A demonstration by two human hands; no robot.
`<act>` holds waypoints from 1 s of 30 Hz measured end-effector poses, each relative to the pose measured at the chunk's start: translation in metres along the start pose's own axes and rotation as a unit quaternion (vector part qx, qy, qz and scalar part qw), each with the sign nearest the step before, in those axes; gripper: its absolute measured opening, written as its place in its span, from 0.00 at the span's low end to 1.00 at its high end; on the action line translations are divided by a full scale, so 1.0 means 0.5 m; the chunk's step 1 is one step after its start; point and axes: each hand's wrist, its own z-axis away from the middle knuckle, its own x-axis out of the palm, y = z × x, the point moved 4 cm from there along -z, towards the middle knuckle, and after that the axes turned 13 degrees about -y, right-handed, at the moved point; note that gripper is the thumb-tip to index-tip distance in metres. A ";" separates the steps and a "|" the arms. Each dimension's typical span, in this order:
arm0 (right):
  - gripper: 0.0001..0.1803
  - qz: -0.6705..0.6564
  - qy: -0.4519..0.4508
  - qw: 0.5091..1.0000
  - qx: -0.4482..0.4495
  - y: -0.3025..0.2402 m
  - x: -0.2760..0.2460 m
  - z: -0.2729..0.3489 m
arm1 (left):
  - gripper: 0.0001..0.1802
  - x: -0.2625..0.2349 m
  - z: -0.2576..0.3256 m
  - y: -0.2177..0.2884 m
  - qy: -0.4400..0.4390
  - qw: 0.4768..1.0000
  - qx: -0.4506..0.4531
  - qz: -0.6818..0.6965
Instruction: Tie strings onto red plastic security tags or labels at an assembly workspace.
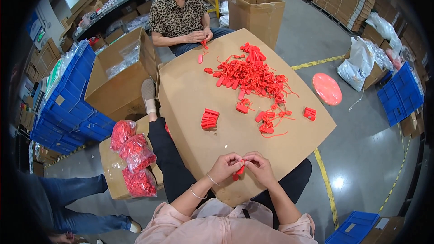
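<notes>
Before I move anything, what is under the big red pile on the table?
The red pile rests on the brown tabletop, which shows around its edges. Whatever else may lie beneath its tangled middle is covered and cannot be seen.

Bright; glare on floor [361, 167]; edges bent, corners black.

a small, oblong red piece [239, 171], partly hidden by the fingers pinching it, slants left over the near part of the brown bench [185, 88].

filled clear bags [137, 152]: 3 | red stool [327, 89]: 1 | cardboard tabletop [185, 81]: 1 | heaped red pieces [253, 74]: too tangled to count
</notes>
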 end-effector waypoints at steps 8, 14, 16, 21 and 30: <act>0.05 0.230 0.035 0.968 -0.094 -0.047 0.031 0.002 | 0.04 -0.019 -0.001 -0.041 0.118 0.987 0.043 -0.097; 0.06 0.030 0.052 0.998 -0.020 -0.005 0.016 0.003 | 0.04 -0.010 0.005 -0.016 0.089 0.993 0.037 -0.063; 0.06 0.049 0.032 0.998 -0.015 -0.015 0.015 0.001 | 0.04 -0.011 0.009 -0.015 0.073 0.995 0.027 -0.060; 0.06 0.013 0.030 0.999 0.007 -0.009 0.017 0.005 | 0.06 -0.011 0.013 0.002 0.044 0.997 -0.013 -0.060; 0.07 -0.082 0.026 0.995 0.050 0.006 0.018 0.014 | 0.09 0.023 0.007 -0.014 -0.037 0.995 -0.094 0.023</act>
